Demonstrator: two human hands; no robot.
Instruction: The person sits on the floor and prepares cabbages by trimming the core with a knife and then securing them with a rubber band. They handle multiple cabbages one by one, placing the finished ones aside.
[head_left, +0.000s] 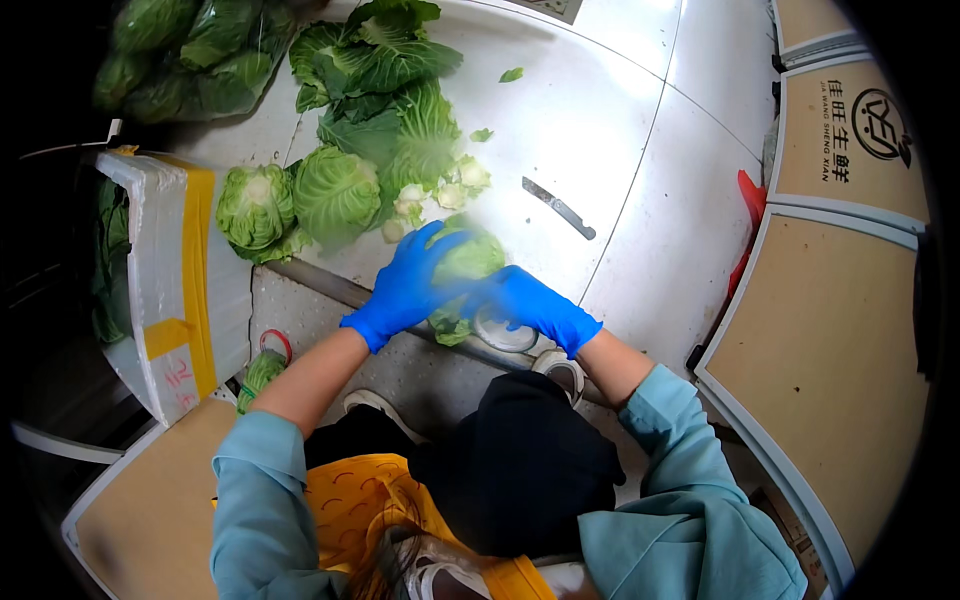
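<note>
A pale green cabbage (474, 259) is between my hands, low over the near edge of the white tiled floor. My left hand (412, 281), in a blue glove, grips its left side with thumb and fingers spread around it. My right hand (534, 304), gloved the same way, is at its lower right; blur hides what the fingers hold. A loose leaf end (450, 324) hangs below the cabbage. Under my right palm shows a round translucent ring (508, 335), perhaps a tape roll; whether it is held I cannot tell. Two trimmed cabbages (256, 206) (336, 193) sit to the left.
Outer leaves (375, 67) and cut stem ends (450, 193) lie beyond the cabbages. A dark knife (559, 208) rests on the tiles. Bagged cabbages (202, 56), a taped foam box (166, 255) and a red ring (277, 345) are leftward. Tan panels (817, 322) line the right.
</note>
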